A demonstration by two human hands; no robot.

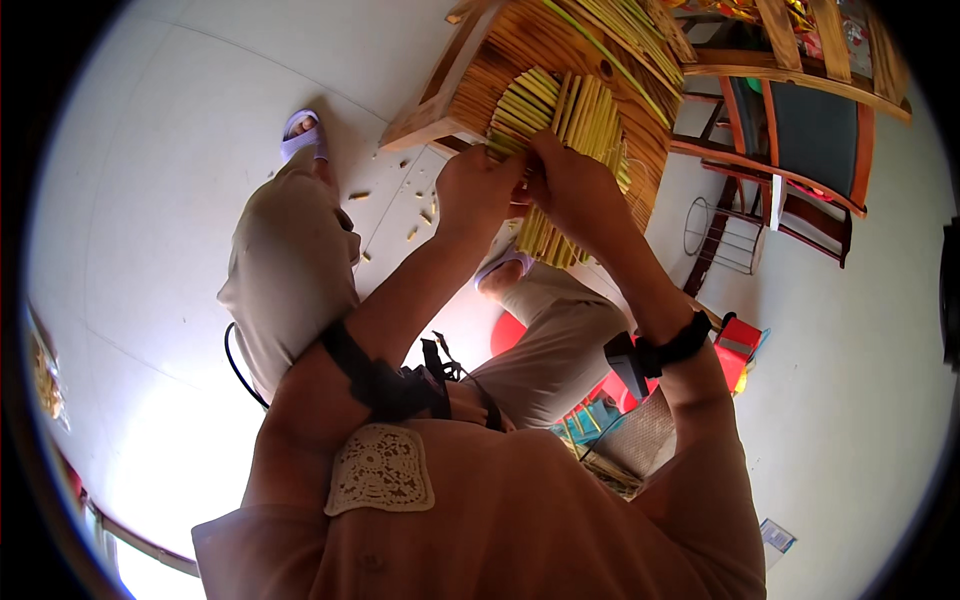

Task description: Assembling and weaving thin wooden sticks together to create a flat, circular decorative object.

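A row of cut yellow-green stalks point(590, 112), laid side by side like a mat, rests on the wooden table and hangs over its near edge. More short stalks point(522, 105) fan out just to the left. My left hand point(474, 192) is closed at the near end of these, its fingertips pinched together. My right hand point(578, 190) lies across the mat, also closed, its fingertips meeting the left ones. Whatever sits between the fingers is hidden by the hands. Below the right hand, the hanging part of the mat shows between my forearms.
Long stalks point(625, 45) lie farther back on the wooden table point(475, 85). Stalk scraps point(412, 234) litter the floor. A dark-backed chair point(815, 135) and a wire rack point(728, 240) stand at right. Near my right elbow are a red container point(738, 338) and a woven basket point(640, 440).
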